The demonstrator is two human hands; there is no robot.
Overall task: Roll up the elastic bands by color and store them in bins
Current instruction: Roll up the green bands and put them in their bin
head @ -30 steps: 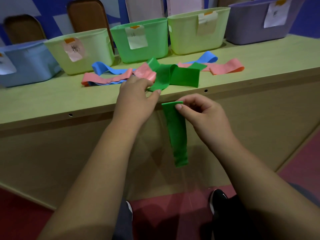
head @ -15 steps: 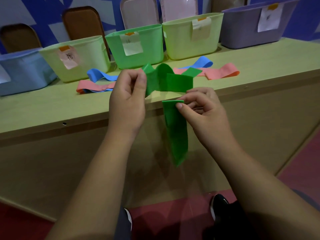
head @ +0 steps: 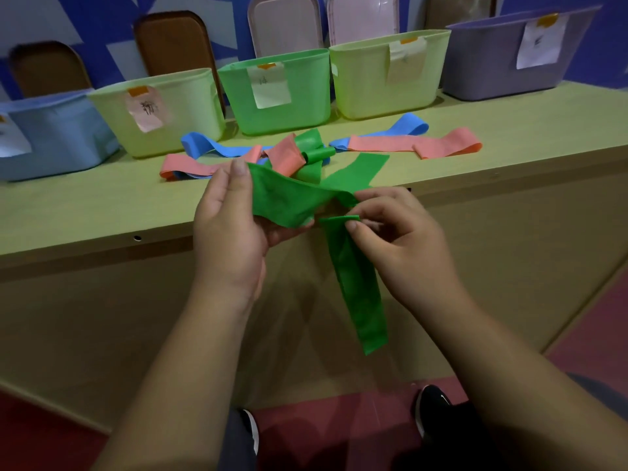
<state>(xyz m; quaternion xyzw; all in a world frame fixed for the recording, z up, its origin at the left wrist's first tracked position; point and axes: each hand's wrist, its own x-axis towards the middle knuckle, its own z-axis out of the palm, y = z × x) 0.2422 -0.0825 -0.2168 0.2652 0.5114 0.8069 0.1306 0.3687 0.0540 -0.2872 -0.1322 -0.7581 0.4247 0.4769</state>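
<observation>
Green elastic bands (head: 292,205) held: two. The crumpled band (head: 272,195) is clasped by the left grip (head: 227,226) at the surface (head: 85,205) edge; the hanging band (head: 356,283) is pinched by the right grip (head: 404,246). Five bins (head: 299,110) stand behind.

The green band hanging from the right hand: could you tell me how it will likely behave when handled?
Probably floppy: the green band hangs limp from the pinch of the right hand, folding lengthwise. Likely light, since fingertips alone hold it. Laid down, it should stay put rather than roll, like the pink band lying flat on the table.
</observation>
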